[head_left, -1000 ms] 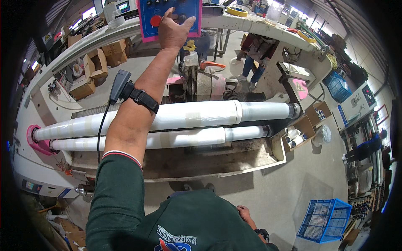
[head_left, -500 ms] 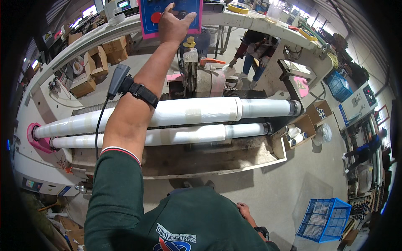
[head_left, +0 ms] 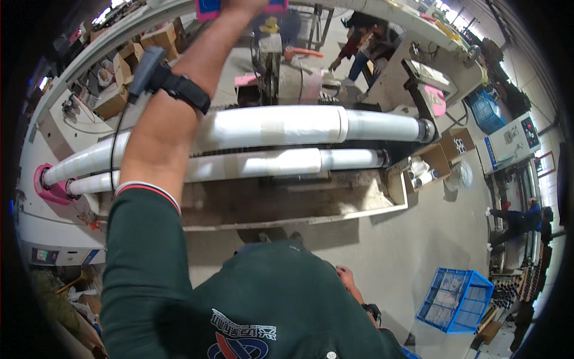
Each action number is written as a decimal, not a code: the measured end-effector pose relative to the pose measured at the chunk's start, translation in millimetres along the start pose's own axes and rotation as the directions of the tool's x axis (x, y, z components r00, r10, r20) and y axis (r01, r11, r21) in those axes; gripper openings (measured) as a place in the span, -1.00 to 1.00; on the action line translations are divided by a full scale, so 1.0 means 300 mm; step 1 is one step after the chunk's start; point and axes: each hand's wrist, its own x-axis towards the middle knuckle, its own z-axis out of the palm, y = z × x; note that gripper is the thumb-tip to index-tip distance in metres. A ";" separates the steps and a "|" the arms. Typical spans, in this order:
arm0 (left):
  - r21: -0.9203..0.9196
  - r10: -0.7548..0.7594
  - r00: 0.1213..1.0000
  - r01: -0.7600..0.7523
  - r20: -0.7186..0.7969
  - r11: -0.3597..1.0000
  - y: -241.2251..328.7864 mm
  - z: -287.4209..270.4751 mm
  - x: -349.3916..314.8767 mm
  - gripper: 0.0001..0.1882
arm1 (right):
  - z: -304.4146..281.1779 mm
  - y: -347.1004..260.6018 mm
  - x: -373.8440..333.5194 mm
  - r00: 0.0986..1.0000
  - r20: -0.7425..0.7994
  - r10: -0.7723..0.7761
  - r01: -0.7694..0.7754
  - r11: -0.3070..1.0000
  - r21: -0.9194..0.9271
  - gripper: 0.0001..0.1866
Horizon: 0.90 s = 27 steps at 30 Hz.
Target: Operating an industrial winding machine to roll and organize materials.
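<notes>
My left arm reaches up over the machine. At the top edge my left hand (head_left: 246,6) is blurred, its fingers cut off by the frame. It is nearest to a blue control box (head_left: 207,7) with a pink border, mostly out of view. Beneath the arm lie two long rollers wrapped in white film, a thick roller (head_left: 305,124) and a thinner roller (head_left: 263,163), side by side. Their left ends sit in a pink end holder (head_left: 49,184). Low beside my body is my right hand (head_left: 345,279), its fingers mostly hidden by my torso.
A trough (head_left: 287,203) runs below the rollers. Beyond the machine a person (head_left: 365,51) bends down. At right are cardboard boxes (head_left: 439,160) of white rolls, a blue crate (head_left: 457,299) on the floor and a white control cabinet (head_left: 511,143). Another person (head_left: 523,221) stands farther right.
The view has shifted, so the control box and my left hand have moved up, mostly out of the picture. My left fingers, spread over the box before, no longer show.
</notes>
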 end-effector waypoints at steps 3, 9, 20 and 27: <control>0.176 -0.054 0.993 0.036 0.102 0.984 0.017 -0.014 0.007 -0.02 | 0.004 -0.010 0.011 1.000 -0.011 0.020 -0.020 1.000 -0.012 -0.63; 0.276 -0.144 0.973 0.091 0.180 0.957 0.055 -0.041 0.009 -0.01 | 0.003 0.005 0.051 0.999 0.015 0.036 -0.037 0.999 0.025 -0.62; 0.413 0.035 0.950 -0.168 0.311 0.895 0.048 -0.058 0.036 -0.06 | 0.011 -0.062 0.082 0.999 0.038 0.005 -0.006 1.000 0.028 -0.61; 0.292 0.047 0.989 -0.086 0.139 0.953 -0.020 -0.020 0.033 0.03 | 0.039 -0.057 0.078 1.000 0.017 0.016 -0.016 1.000 0.021 -0.60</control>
